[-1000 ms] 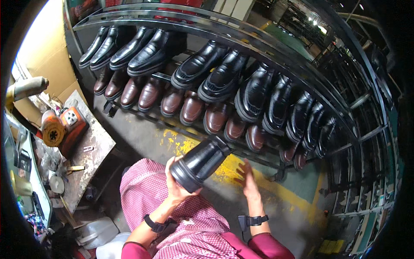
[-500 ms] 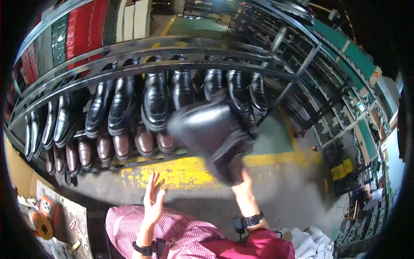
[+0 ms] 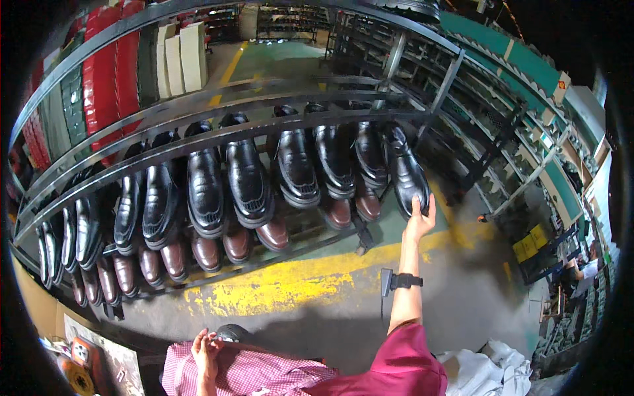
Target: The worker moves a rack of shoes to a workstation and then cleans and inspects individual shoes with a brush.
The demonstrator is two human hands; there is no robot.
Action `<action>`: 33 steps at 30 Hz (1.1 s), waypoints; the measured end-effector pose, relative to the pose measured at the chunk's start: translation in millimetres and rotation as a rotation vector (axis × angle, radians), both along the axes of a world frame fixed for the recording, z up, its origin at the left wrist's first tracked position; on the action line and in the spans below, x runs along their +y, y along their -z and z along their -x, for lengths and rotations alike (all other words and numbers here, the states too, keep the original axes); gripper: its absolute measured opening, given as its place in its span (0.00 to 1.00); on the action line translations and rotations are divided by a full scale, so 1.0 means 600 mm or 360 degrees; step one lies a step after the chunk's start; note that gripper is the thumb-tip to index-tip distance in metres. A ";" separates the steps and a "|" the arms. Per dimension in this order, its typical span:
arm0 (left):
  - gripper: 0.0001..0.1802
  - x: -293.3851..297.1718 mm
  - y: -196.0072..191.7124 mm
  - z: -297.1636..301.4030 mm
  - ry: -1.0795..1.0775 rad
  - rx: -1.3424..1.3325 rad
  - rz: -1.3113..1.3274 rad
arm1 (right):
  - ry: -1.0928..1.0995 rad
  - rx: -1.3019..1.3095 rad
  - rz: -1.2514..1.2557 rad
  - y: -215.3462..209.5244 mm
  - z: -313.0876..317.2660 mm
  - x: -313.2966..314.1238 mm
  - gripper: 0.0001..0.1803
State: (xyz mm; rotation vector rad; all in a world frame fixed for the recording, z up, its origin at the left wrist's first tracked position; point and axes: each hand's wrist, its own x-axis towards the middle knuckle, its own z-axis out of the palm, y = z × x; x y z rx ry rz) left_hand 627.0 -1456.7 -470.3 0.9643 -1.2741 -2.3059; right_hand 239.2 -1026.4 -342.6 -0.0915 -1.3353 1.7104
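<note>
My right hand [image 3: 419, 219] reaches forward to the right end of the rack and grips a black leather shoe [image 3: 406, 170] by its toe. The thumb and a finger show at the front of the shoe, and its heel lies back toward the rack's bar. To its left stands a row of shiny black shoes [image 3: 247, 175], toes toward me. Low at the front, my left hand [image 3: 205, 353] hovers over the pink checked cloth [image 3: 264, 369], fingers loosely bent and apart, with nothing visible in them. A dark rounded thing [image 3: 232, 332] shows just beyond it.
The metal rack [image 3: 284, 120] crosses in front of me, with brown shoes [image 3: 205, 254] on its lower level. At the lower left is a worn board [image 3: 109, 353] beside an orange tool [image 3: 82, 360]. White cloth [image 3: 489, 373] lies at the lower right. More racks [image 3: 502, 142] stand beyond.
My right hand has carried the black shoe away from me to the rack's right end. The left hand has dropped lower and its fingers have bent. The view has shifted.
</note>
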 end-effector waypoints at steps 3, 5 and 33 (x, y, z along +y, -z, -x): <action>0.13 0.000 0.005 0.008 -0.0105 0.0031 -0.0134 | -0.0029 0.0055 -0.0023 -0.002 0.081 0.010 0.26; 0.13 0.000 0.002 0.011 -0.0076 -0.0017 -0.0095 | -0.0104 0.0050 0.0048 -0.009 0.130 0.013 0.26; 0.14 0.025 -0.011 0.024 0.0079 0.0037 -0.0059 | -0.0912 -0.0868 -0.0303 -0.092 0.134 -0.114 0.26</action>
